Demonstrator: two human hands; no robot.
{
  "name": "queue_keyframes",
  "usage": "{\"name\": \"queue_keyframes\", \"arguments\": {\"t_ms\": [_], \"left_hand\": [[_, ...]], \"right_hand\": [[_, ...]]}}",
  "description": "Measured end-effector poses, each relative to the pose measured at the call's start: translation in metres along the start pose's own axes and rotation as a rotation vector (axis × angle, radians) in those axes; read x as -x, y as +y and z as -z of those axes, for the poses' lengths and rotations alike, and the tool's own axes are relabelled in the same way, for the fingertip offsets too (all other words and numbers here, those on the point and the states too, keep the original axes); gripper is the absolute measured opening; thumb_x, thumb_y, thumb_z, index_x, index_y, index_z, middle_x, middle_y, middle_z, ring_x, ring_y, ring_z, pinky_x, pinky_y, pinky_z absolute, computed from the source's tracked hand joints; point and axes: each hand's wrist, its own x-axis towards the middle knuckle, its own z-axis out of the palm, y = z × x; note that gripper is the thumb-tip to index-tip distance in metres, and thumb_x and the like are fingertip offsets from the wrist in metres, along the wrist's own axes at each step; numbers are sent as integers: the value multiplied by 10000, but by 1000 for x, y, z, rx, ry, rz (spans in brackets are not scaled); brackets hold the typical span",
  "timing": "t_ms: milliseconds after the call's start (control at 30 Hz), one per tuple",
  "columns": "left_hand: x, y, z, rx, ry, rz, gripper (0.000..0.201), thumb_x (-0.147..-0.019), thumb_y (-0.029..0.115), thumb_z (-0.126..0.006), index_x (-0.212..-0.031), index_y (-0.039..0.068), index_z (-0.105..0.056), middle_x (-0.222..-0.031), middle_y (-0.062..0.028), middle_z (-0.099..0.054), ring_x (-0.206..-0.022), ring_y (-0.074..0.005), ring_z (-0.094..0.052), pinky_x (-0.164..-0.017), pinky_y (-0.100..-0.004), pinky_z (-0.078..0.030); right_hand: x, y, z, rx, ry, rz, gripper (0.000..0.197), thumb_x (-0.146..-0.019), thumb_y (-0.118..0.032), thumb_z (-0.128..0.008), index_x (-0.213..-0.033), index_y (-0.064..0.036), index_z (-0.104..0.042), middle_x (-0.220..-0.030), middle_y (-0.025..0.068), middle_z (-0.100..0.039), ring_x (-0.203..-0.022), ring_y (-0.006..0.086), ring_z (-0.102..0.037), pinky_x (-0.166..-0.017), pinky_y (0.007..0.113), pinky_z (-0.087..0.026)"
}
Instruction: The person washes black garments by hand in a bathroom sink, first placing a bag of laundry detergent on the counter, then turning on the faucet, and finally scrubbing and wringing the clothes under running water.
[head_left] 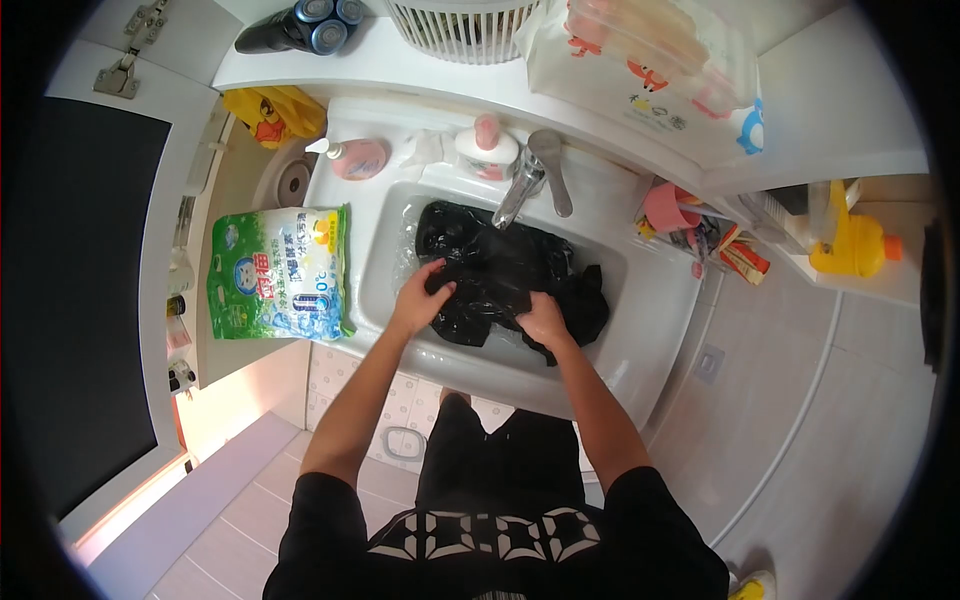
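A soaked black cloth (pixel 500 265), shiny with water, lies bunched up in the white sink (pixel 640 270); its exact kind does not show. My left hand (pixel 422 298) rests at the left side of the cloth, thumb and forefinger apart, the other fingers partly hidden. On the right, my right hand (pixel 543 320) has its fingers curled into the near part of the cloth and grips it. Above the far side of the basin hangs the metal faucet (pixel 520 190), its spout pointing down over the cloth. Clear water and some bubbles show around the cloth's edges.
A green and white detergent bag (pixel 280 275) lies on the left ledge. Behind the basin stand a pink pump bottle (pixel 358 158) and a white bottle (pixel 487 150). A shelf above holds an electric shaver (pixel 305 28) and a white basket (pixel 465 30). A yellow bottle (pixel 850 245) stands right.
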Motion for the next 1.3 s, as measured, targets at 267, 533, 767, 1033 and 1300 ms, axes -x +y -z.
{"name": "queue_keyframes", "arguments": {"t_ms": [267, 533, 767, 1033, 1300], "left_hand": [[37, 15, -27, -595, 105, -130, 1074, -606, 329, -926, -1509, 191, -360, -1413, -205, -515, -1242, -399, -551, -1018, -489, -466], [20, 64, -12, 144, 41, -27, 578, -715, 57, -720, -1281, 62, -601, -1045, -95, -716, -960, -221, -679, -867, -332, -534], [72, 117, -51, -224, 236, -300, 566, -693, 213, -785, -1239, 134, -659, -1261, -157, -623, -1162, -344, -582, -1028, -472, -441], [65, 133, -131, -654, 469, -597, 664, -672, 452, -833, -1290, 269, -672, -1443, -170, -490, -1303, -455, -477, -1012, -627, -420], [39, 105, -108, -234, 566, -521, 315, -850, 262, -730, -1158, 198, -723, -951, -139, -720, -798, -311, -707, -658, -392, -568]], "right_hand": [[3, 26, -5, -411, -96, -151, 408, -729, -23, -625, -1126, 65, -640, -984, 166, -692, -927, 286, -647, -842, 370, -487], [-1, 17, 6, -1056, 62, -280, 508, -740, -46, -594, -1246, -2, -588, -1131, 119, -654, -1019, 255, -624, -895, 340, -502], [12, -62, 33, -1870, -313, -245, 505, -959, -441, -531, -1328, -98, -569, -1271, 101, -631, -1156, 298, -606, -1026, 445, -489], [-35, 20, -33, -1970, -271, 160, 500, -1042, -463, -359, -1316, -104, -573, -1312, 98, -617, -1194, 274, -588, -1046, 416, -476], [11, -73, 8, -1286, 189, -411, 338, -1000, -288, -496, -1180, -34, -627, -1071, 53, -651, -984, 163, -628, -828, 346, -521]]}}
